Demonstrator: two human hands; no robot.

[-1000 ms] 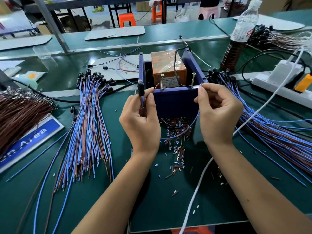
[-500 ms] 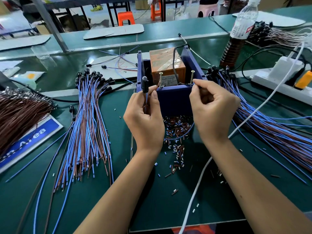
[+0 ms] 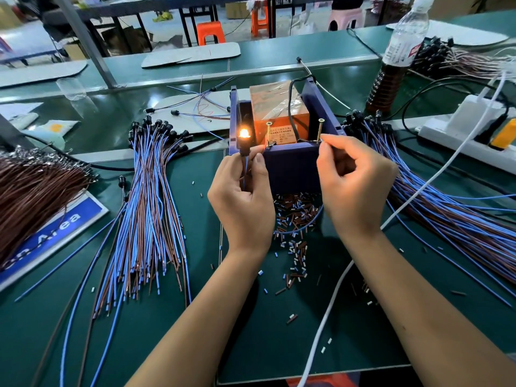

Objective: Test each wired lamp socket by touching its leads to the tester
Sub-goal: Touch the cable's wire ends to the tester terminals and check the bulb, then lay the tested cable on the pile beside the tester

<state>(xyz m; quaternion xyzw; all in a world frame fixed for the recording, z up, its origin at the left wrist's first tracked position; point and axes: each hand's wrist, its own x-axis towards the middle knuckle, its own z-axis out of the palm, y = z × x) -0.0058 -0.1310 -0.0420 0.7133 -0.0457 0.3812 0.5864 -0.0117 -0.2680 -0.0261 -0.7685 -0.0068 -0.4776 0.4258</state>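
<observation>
Two bare hands work at the blue plastic tester box [image 3: 290, 169] on the green table [image 3: 349, 331], and the test of one socket is in full swing: the small black lamp socket [image 3: 243, 141] glows orange at its bulb. The left hand [image 3: 243, 199] holds this socket upright just beside the box's left front corner, its fingers [image 3: 258, 170] curled round the blue and brown leads below it, and a bare end seems to reach the left brass screw [image 3: 268, 134]. The right hand [image 3: 354, 185] pinches the other lead end between thumb and forefinger against the right brass screw [image 3: 319, 131]; its remaining fingers are loosely curled. Both wrists are raised, forearms coming in from below.

Since the bulb lights, this piece looks good. Next move, by my judgement: lift both leads off the screws, lay the socket on one bundle of wired sockets [image 3: 148, 196] and draw a fresh one from the other bundle [image 3: 446, 208]; which pile is which cannot be told.
</observation>
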